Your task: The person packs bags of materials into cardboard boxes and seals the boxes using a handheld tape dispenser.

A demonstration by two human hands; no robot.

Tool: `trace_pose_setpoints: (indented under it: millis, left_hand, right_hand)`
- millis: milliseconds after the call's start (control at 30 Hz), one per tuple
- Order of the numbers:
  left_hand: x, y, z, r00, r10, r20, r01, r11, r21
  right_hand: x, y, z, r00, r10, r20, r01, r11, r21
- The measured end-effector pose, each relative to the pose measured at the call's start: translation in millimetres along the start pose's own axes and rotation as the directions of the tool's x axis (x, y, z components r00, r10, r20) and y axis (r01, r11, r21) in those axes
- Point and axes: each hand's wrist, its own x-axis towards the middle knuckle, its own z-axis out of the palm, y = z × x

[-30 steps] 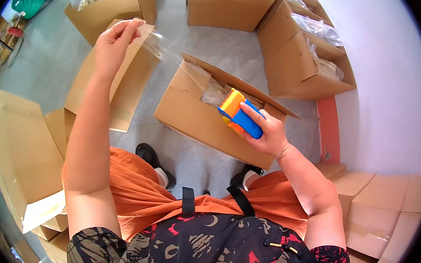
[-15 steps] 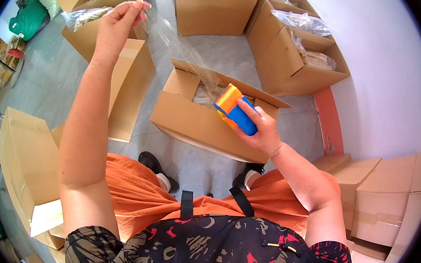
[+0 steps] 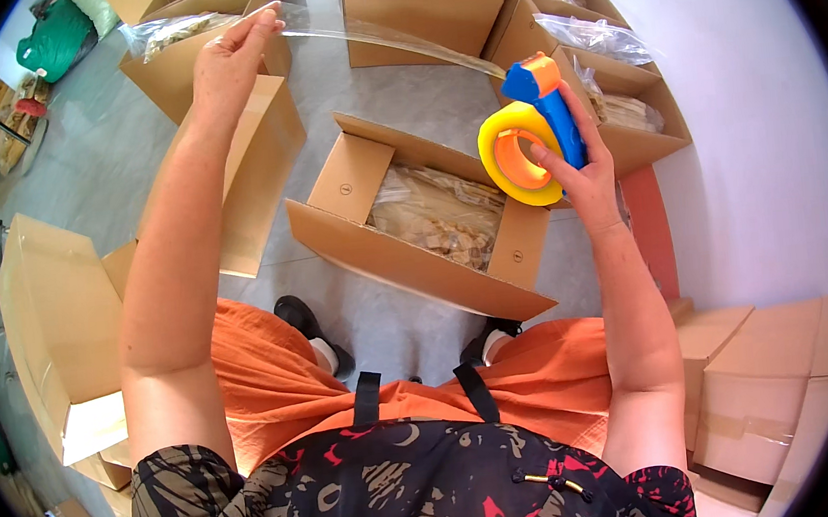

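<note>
My right hand point(image 3: 583, 163) grips a blue and orange tape dispenser point(image 3: 553, 108) carrying a roll of tape with a yellow side. A clear strip of packing tape point(image 3: 385, 40) runs stretched from the dispenser across to my left hand point(image 3: 237, 62), whose fingers pinch its free end. Below the strip, a cardboard box point(image 3: 390, 261) stands on the floor in front of my feet, its flaps raised. Inside it lie clear plastic bags point(image 3: 440, 212) of pale tan pieces that I cannot make out exactly. Neither hand touches the box.
Open cartons point(image 3: 428, 19) with plastic bags inside stand at the far side and along the right wall. Closed cartons point(image 3: 760, 386) are stacked at the right. An open carton point(image 3: 64, 309) is at my left. A green bag point(image 3: 60, 38) lies at the far left.
My right hand has moved right and away from me with the dispenser, turning it so the roll shows. The tape strip is now stretched nearly across, above the box. My left hand has barely moved.
</note>
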Motion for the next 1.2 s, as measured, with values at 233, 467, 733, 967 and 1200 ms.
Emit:
trace_pose_setpoints:
  millis: [233, 467, 733, 967, 1200]
  left_hand:
    - [63.6, -66.6, -13.4, 0.99, -0.131, 0.058, 0.115, 0.966, 0.23]
    - [99.6, -33.0, 21.1, 0.933, -0.276, 0.231, 0.177, 0.912, 0.371]
    - [94.0, 154.3, 30.6, 0.841, 0.351, 0.412, -0.538, 0.619, 0.572]
    - [-65.0, 245.5, 129.9, -0.038, 0.911, 0.411, -0.712, -0.313, 0.629]
    - [-237.4, 174.7, 225.7, 0.305, 0.601, 0.739, -0.819, -0.23, 0.525]
  right_hand:
    - [23.9, -55.1, -13.7, 0.917, 0.158, 0.366, -0.201, 0.976, 0.081]
    - [26.9, -78.7, -51.4, 0.761, 0.448, 0.47, -0.505, 0.863, -0.006]
    - [7.2, -56.1, -34.0, 0.956, 0.137, 0.257, -0.043, 0.939, -0.341]
    - [14.5, -57.0, -20.2, 0.991, 0.131, 0.004, -0.085, 0.666, -0.742]
    - [21.5, -37.0, -9.6, 0.978, 0.035, -0.208, -0.135, 0.862, -0.489]
